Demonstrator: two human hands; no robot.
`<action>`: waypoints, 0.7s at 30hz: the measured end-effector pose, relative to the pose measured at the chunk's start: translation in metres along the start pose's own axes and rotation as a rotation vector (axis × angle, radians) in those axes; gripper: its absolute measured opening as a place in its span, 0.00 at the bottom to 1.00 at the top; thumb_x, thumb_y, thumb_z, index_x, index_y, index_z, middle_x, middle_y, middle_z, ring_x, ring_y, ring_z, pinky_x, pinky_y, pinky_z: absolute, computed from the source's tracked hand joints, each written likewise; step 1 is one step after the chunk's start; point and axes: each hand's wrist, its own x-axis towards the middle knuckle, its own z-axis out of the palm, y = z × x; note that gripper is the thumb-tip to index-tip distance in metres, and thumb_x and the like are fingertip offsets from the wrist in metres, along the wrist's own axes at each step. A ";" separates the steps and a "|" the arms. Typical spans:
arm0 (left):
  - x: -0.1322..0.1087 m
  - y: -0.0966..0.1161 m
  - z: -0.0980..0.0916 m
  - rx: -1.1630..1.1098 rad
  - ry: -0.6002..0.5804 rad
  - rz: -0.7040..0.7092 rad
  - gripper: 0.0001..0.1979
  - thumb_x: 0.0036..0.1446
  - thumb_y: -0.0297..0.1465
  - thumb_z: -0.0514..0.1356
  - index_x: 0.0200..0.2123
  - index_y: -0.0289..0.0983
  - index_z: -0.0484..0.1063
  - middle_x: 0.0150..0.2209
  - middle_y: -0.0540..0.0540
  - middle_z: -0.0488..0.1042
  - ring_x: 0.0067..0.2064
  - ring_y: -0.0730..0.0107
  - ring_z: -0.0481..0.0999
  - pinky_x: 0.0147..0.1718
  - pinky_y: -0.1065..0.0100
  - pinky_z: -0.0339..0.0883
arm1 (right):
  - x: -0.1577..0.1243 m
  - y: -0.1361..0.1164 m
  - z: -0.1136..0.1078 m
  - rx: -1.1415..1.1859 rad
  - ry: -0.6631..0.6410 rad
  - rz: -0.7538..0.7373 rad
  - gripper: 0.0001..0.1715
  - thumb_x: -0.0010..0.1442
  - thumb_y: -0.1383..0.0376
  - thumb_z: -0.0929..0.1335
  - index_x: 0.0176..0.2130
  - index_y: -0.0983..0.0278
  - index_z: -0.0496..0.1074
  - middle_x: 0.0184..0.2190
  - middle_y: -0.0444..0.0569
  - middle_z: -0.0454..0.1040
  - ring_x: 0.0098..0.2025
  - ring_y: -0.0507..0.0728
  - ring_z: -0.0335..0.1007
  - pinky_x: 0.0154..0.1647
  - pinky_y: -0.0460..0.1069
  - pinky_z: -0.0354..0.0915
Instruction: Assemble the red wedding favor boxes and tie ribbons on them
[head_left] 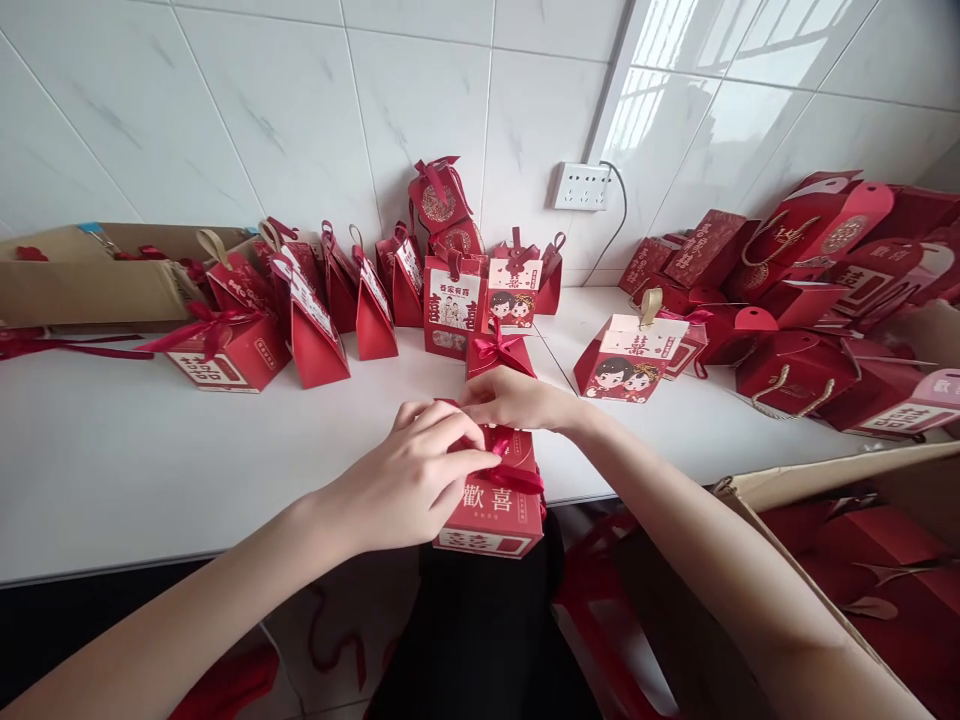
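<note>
A red gift box (487,505) with white Chinese characters stands at the table's front edge, partly jutting past it. Across its top lies a dark pink ribbon (525,480). My left hand (420,475) covers the box's left side, with its fingertips closed on the ribbon near the middle of the top. From the right, my right hand (517,398) reaches over the far side of the box. Its fingers are curled together, and what they hold is hidden. Just behind it stands another red box with a pink bow (496,347).
Finished-looking red boxes (319,340) stand in a row along the wall. A box with two cartoon figures (634,365) is on the right, before a heap of red boxes (795,280). Cardboard cartons stand at far left (90,290) and lower right (739,490). A socket strip (581,187) is on the wall.
</note>
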 end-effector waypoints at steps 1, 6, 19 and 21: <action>0.001 -0.001 0.000 -0.012 -0.012 -0.014 0.18 0.57 0.20 0.49 0.42 0.39 0.75 0.41 0.44 0.74 0.46 0.63 0.69 0.47 0.58 0.59 | -0.001 -0.001 0.000 0.004 0.052 -0.011 0.08 0.53 0.64 0.67 0.27 0.67 0.70 0.22 0.41 0.67 0.24 0.48 0.59 0.24 0.44 0.54; 0.002 -0.003 0.002 -0.051 -0.073 -0.057 0.18 0.57 0.20 0.47 0.44 0.37 0.73 0.50 0.41 0.72 0.54 0.59 0.67 0.52 0.56 0.59 | -0.026 -0.010 0.003 -0.234 0.544 0.010 0.11 0.57 0.61 0.65 0.28 0.65 0.69 0.25 0.45 0.70 0.25 0.50 0.60 0.27 0.46 0.55; 0.009 -0.011 0.006 -0.426 -0.195 -0.276 0.25 0.56 0.21 0.43 0.53 0.40 0.67 0.55 0.45 0.64 0.55 0.64 0.66 0.57 0.59 0.62 | -0.098 0.001 0.049 0.052 0.437 0.144 0.34 0.57 0.38 0.59 0.20 0.63 0.55 0.17 0.38 0.49 0.20 0.48 0.43 0.22 0.46 0.45; 0.009 -0.012 0.010 -0.457 -0.183 -0.292 0.25 0.57 0.22 0.43 0.54 0.40 0.67 0.56 0.45 0.63 0.57 0.63 0.66 0.57 0.59 0.63 | -0.093 0.006 0.049 0.119 0.446 0.142 0.34 0.55 0.37 0.61 0.20 0.63 0.54 0.17 0.37 0.49 0.20 0.47 0.42 0.21 0.46 0.44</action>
